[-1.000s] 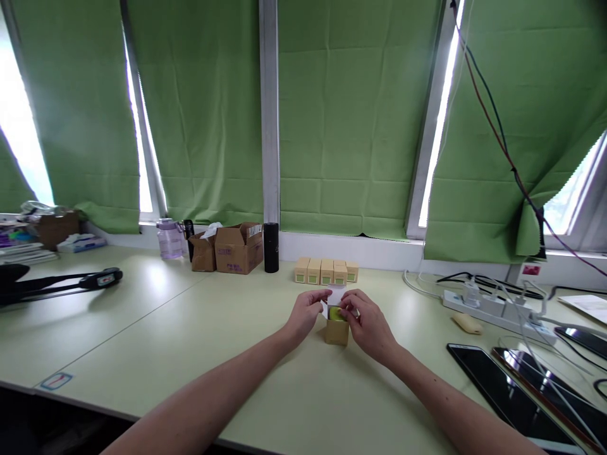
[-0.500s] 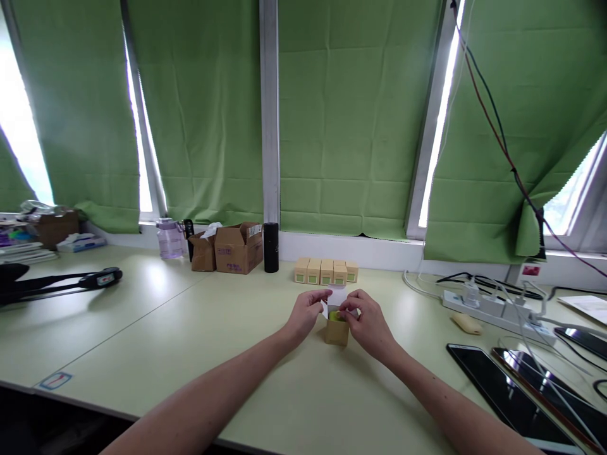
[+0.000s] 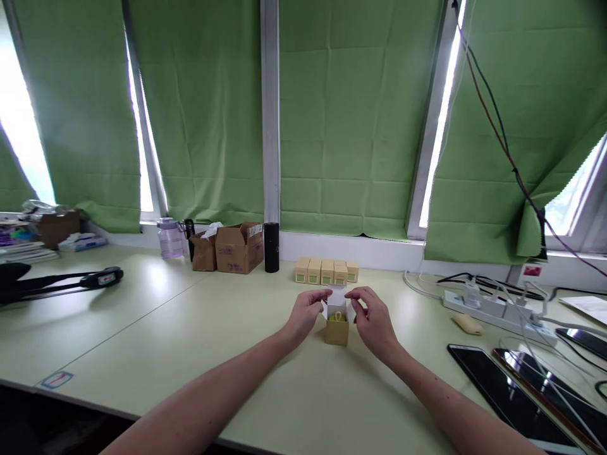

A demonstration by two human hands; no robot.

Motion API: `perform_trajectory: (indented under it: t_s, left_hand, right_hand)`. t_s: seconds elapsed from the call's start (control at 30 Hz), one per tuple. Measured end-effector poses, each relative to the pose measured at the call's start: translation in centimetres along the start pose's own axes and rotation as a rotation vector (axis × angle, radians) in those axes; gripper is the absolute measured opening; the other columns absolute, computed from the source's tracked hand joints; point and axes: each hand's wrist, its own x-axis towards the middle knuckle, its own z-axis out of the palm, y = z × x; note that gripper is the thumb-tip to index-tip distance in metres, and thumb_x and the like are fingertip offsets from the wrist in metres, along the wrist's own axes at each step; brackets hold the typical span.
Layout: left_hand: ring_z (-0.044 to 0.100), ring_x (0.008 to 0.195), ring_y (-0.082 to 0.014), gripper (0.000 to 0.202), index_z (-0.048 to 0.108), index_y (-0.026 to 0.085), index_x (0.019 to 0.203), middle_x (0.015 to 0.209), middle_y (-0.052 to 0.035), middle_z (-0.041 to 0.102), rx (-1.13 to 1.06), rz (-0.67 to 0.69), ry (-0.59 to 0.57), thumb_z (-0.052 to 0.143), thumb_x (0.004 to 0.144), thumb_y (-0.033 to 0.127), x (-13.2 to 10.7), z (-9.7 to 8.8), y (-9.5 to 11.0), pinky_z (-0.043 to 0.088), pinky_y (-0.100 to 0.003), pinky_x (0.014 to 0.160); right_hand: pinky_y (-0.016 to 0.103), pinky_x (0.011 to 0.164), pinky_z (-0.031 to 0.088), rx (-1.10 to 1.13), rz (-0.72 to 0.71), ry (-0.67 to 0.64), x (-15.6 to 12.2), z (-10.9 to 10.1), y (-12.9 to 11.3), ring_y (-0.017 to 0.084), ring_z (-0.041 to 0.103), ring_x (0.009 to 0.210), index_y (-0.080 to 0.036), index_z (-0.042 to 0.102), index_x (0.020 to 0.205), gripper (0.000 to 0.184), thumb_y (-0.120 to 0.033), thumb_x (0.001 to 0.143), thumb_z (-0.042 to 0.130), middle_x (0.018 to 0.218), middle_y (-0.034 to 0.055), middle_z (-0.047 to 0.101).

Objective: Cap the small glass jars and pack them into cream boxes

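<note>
A small brown cardboard box stands upright on the table, its white-lined lid raised at the back and its side flaps up. Inside it lies a yellow-green item with a pale loop on top; its exact kind is not clear. At the box's left side, my left hand pinches the left flap between thumb and fingers. My right hand is beside the right flap, its thumb and fingers apart and nothing held in them.
Several matching small boxes stand in a row behind. Farther left are open cartons, a black cylinder and a purple bottle. On the right lie a power strip, cables and a dark tablet.
My right hand has let go of the yellow-green item and moved back to the right of the box. The item now sits lower inside. My left hand stays in place.
</note>
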Motion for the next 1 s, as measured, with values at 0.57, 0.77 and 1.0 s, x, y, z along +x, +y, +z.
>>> perform_trajectory:
  t_s: [0.57, 0.77, 1.0]
  left_hand:
    - [0.068, 0.098, -0.0230, 0.033, 0.072, 0.012, 0.106, 0.100, -0.0097, 0.076, -0.076, -0.008, -0.027, 0.061, 0.074, 0.016, 0.2, 0.0, -1.0, 0.049, -0.035, 0.092]
    - [0.066, 0.084, -0.0183, 0.034, 0.064, 0.014, 0.109, 0.087, -0.0046, 0.069, -0.082, 0.014, -0.046, 0.067, 0.075, 0.018, 0.2, 0.3, -1.7, 0.049, -0.030, 0.078]
    - [0.061, 0.076, -0.0155, 0.039, 0.057, 0.016, 0.111, 0.081, -0.0004, 0.064, -0.005, 0.025, -0.071, 0.073, 0.076, 0.028, 0.1, 0.4, -2.2, 0.044, -0.028, 0.074]
  right_hand:
    - [0.036, 0.061, 0.057, 0.042, 0.211, 0.050, 0.1, 0.0, 1.2, 0.026, 0.062, 0.097, -0.022, 0.061, 0.111, 0.024, -0.032, 0.092, 0.050, 0.109, 0.0110, 0.065]
    - [0.035, 0.059, 0.057, 0.042, 0.269, 0.025, 0.1, -0.1, 0.9, 0.027, 0.063, 0.097, -0.023, 0.059, 0.113, 0.027, -0.036, 0.091, 0.052, 0.110, 0.0102, 0.064]
    - [0.033, 0.057, 0.055, 0.064, 0.292, 0.021, 0.0, 0.0, 0.5, 0.026, 0.064, 0.094, -0.023, 0.057, 0.115, 0.030, -0.038, 0.089, 0.055, 0.108, 0.0094, 0.065]
